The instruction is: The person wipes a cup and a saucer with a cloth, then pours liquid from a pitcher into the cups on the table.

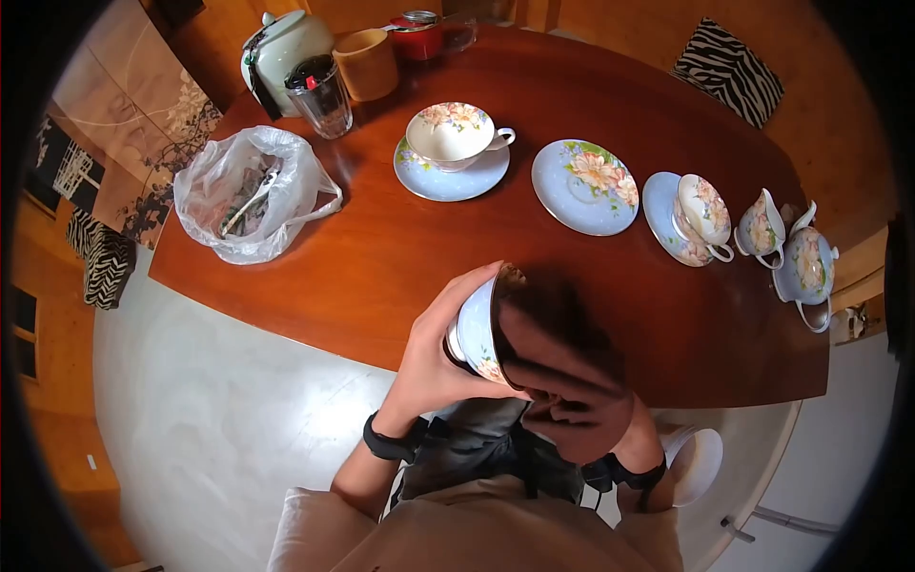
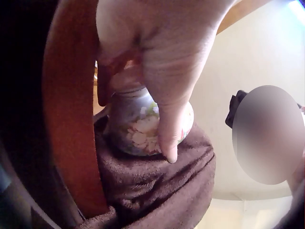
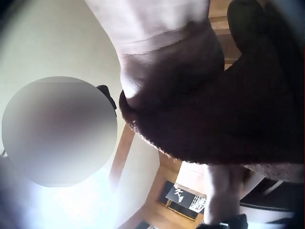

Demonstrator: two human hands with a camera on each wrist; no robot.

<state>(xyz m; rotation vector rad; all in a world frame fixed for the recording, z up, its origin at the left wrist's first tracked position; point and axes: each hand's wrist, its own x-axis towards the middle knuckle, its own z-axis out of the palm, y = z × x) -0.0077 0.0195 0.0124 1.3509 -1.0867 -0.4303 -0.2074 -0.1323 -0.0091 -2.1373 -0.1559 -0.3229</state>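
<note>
A floral teacup, pale blue outside, is tipped on its side in front of the person, near the table's front edge. My left hand grips it, with fingers and thumb spread round its outer wall. A dark brown cloth covers the cup's mouth and drapes over my right hand, which holds it against the cup. The right fingers are hidden under the cloth. In the left wrist view, the thumb lies along the flowered wall, close to the cloth bunched at the rim.
On the wooden table stand a cup on its saucer, a bare saucer, another cup tilted on its saucer, a creamer and a teapot. A plastic bag, glass and white jar stand left.
</note>
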